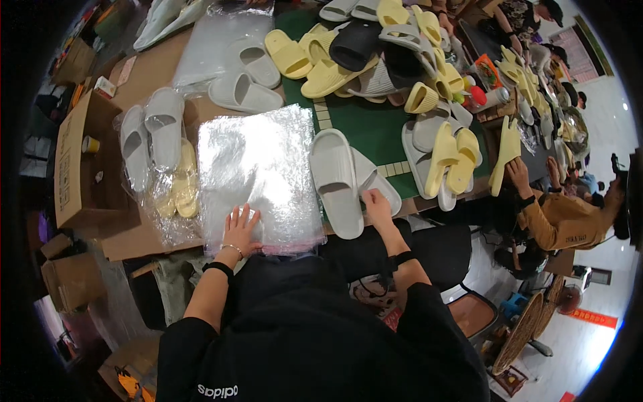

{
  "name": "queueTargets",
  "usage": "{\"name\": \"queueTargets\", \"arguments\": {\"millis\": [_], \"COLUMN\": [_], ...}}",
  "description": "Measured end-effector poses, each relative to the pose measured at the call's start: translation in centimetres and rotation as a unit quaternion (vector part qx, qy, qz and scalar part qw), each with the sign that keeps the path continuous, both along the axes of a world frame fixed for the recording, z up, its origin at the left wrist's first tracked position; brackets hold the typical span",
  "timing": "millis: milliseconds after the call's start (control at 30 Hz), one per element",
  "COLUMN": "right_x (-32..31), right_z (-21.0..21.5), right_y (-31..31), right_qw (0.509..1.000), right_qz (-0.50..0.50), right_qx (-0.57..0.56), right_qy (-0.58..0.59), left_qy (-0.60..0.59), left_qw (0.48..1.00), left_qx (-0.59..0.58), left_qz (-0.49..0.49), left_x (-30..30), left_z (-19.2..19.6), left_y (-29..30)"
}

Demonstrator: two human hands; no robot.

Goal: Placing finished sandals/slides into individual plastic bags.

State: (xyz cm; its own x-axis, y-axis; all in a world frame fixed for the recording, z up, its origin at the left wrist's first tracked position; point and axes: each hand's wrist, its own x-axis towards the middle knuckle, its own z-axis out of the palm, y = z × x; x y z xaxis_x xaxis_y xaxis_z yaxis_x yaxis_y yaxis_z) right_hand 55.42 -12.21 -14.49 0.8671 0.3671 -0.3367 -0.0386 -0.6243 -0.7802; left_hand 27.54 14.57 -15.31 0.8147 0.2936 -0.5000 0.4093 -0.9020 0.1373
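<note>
My left hand (240, 231) lies with spread fingers on the near edge of a stack of clear plastic bags (258, 154). Just right of the stack is a grey slipper (335, 181), its toe end pointing away. A second grey slipper (385, 191) lies at a slant partly beneath it. My right hand (377, 206) is closed at this second slipper, its fingers curled over the edge; the fingertips are partly hidden. Grey slippers (164, 120) and yellow slippers (184, 184) lie in clear bags left of the stack.
A pile of yellow, grey and black slippers (355, 47) covers the far table. More slippers (452, 157) are stacked at the right, beside a co-worker in a brown top (562, 218) who holds a yellow slipper (506, 154). An open cardboard box (74, 161) stands at the left.
</note>
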Motion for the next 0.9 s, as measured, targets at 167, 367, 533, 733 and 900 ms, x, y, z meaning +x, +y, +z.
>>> {"name": "queueTargets", "arguments": {"millis": [167, 367, 533, 733, 900], "right_x": [-0.3, 3.4, 4.5, 6.5, 4.9], "right_z": [-4.5, -3.2, -4.4, -4.0, -1.9], "right_y": [1.6, 3.9, 3.1, 4.8, 6.8], "right_qw": [0.959, 0.953, 0.981, 0.946, 0.932], "right_qz": [0.104, -0.167, -0.13, -0.093, -0.22], "right_qx": [-0.083, 0.193, 0.142, 0.235, 0.284], "right_qy": [-0.248, -0.161, -0.025, 0.201, 0.043], "left_qy": [-0.062, -0.095, -0.178, -0.206, -0.212], "left_qw": [0.998, 0.995, 0.979, 0.968, 0.963], "left_qx": [0.004, 0.003, -0.042, -0.077, -0.084], "left_qz": [0.003, 0.017, 0.086, 0.122, 0.141], "left_x": [-0.3, -0.9, -0.8, 0.4, 0.3], "left_z": [-1.7, -1.4, -1.7, -0.5, -0.7], "left_y": [0.3, -0.1, 0.4, 0.3, 0.2]}}
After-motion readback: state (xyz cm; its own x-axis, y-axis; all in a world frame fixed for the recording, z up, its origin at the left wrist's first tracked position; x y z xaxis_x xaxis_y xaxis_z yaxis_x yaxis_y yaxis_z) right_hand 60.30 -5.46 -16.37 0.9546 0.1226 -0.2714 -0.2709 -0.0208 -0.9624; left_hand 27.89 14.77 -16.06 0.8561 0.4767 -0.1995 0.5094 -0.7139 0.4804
